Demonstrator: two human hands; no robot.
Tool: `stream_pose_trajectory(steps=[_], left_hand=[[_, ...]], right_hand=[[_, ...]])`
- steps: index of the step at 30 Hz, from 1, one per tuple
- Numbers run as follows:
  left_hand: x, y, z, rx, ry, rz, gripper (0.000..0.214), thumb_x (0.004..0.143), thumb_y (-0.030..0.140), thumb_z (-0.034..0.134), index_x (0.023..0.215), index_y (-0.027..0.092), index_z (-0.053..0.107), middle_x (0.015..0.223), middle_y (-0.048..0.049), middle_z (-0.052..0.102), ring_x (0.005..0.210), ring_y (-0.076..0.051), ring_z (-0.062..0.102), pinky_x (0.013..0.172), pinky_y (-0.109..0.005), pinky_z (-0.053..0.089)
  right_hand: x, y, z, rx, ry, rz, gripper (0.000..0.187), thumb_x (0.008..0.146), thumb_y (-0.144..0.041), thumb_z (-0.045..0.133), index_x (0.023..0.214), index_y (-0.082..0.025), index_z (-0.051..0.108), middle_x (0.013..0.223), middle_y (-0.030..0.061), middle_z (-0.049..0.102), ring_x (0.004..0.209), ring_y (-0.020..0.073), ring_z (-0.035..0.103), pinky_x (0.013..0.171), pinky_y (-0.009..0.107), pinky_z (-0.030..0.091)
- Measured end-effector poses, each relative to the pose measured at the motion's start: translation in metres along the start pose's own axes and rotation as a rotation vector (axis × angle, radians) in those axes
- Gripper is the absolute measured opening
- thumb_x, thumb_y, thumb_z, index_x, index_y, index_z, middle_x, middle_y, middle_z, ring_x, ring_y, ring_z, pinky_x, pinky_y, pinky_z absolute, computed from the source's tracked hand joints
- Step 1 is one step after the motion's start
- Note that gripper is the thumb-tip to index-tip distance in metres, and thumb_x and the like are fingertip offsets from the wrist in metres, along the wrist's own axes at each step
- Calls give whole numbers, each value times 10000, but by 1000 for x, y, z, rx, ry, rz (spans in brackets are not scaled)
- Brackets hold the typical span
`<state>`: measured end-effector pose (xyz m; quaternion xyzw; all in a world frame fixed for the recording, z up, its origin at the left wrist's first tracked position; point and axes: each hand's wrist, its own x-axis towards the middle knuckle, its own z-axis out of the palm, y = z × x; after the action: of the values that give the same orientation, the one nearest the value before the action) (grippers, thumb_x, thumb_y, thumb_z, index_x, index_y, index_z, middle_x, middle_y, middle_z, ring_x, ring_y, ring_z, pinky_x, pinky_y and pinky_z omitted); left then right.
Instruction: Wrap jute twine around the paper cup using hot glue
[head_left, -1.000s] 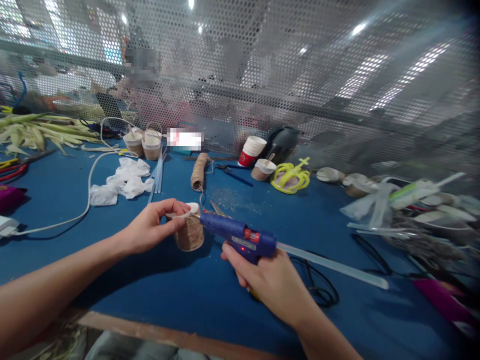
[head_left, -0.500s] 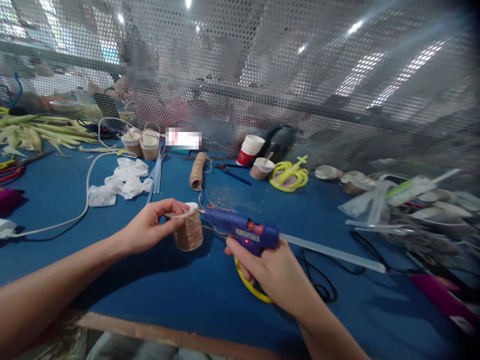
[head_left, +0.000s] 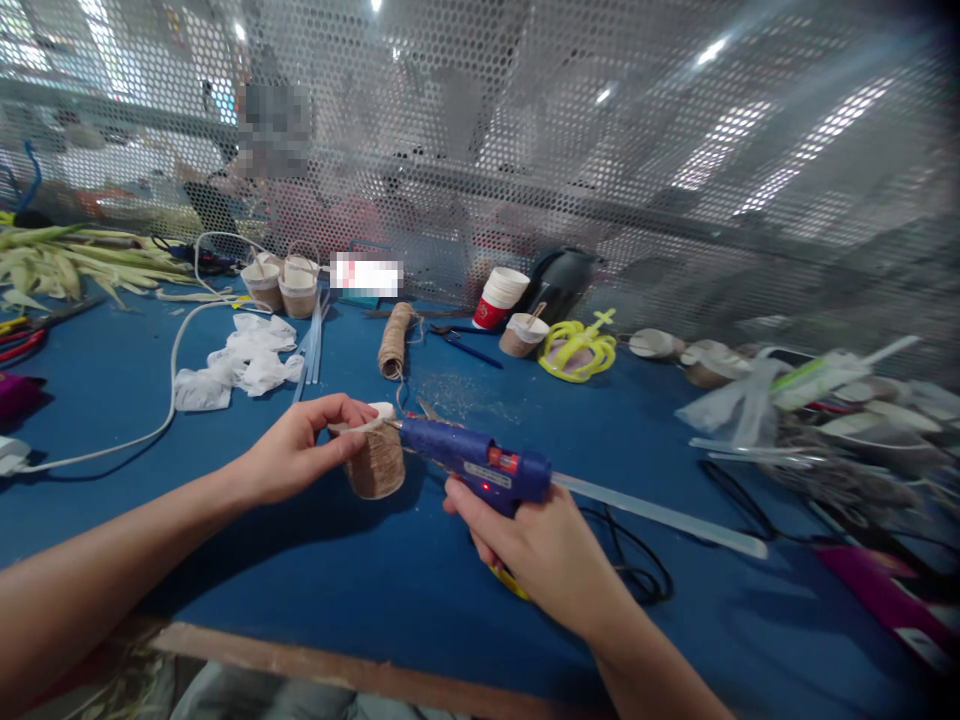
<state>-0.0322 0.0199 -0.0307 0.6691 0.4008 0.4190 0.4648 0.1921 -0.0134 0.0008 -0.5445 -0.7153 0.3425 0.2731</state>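
Note:
My left hand (head_left: 300,450) grips a small cup wrapped in brown twine (head_left: 375,462), with the fingers pinched round its white rim, standing on the blue table (head_left: 315,580). My right hand (head_left: 536,550) is closed round the handle of a blue glue gun (head_left: 480,462). The gun's nozzle points left and touches the cup near its top edge. A clear glue stick (head_left: 660,516) juts from the gun's back toward the right. A red light glows on the gun's body.
A twine spool (head_left: 395,340), scissors, white gloves (head_left: 244,362), a white cable (head_left: 176,360), twine-wrapped cups (head_left: 289,285), a stack of paper cups (head_left: 501,297) and a yellow crown shape (head_left: 579,350) lie behind. Clutter fills the right side. A perforated screen stands at the back, with a person beyond it.
The glue gun has shifted slightly, its nozzle staying at the cup's rim. My left hand keeps its hold on the cup. The view has drifted a little.

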Motion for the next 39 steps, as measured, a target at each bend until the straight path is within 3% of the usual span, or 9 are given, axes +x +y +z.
stream_pose_trajectory(steps=[5, 15, 39], left_hand=[[0, 0, 0, -11, -8, -1, 264, 775, 409, 567, 721, 156, 518, 938, -97, 645, 1073, -246, 534, 928, -393, 379], [-1, -3, -1, -10, 3, -1, 237, 788, 378, 557, 733, 150, 526, 965, -103, 642, 1056, -242, 542, 918, -375, 388], [1, 0, 0, -22, 3, -3, 238, 774, 373, 570, 717, 148, 517, 984, -118, 638, 1059, -255, 542, 908, -379, 389]], right_hand=[[0, 2, 2, 2, 9, 12, 263, 768, -371, 483, 646, -163, 587, 343, -58, 445, 295, 85, 425, 322, 196, 354], [2, -6, -3, 21, 7, 94, 268, 769, -354, 506, 613, -155, 595, 354, -39, 464, 350, 105, 462, 413, 223, 407], [5, -3, -5, 87, -37, 112, 264, 784, -370, 500, 633, -165, 567, 374, -51, 443, 357, 98, 438, 435, 235, 396]])
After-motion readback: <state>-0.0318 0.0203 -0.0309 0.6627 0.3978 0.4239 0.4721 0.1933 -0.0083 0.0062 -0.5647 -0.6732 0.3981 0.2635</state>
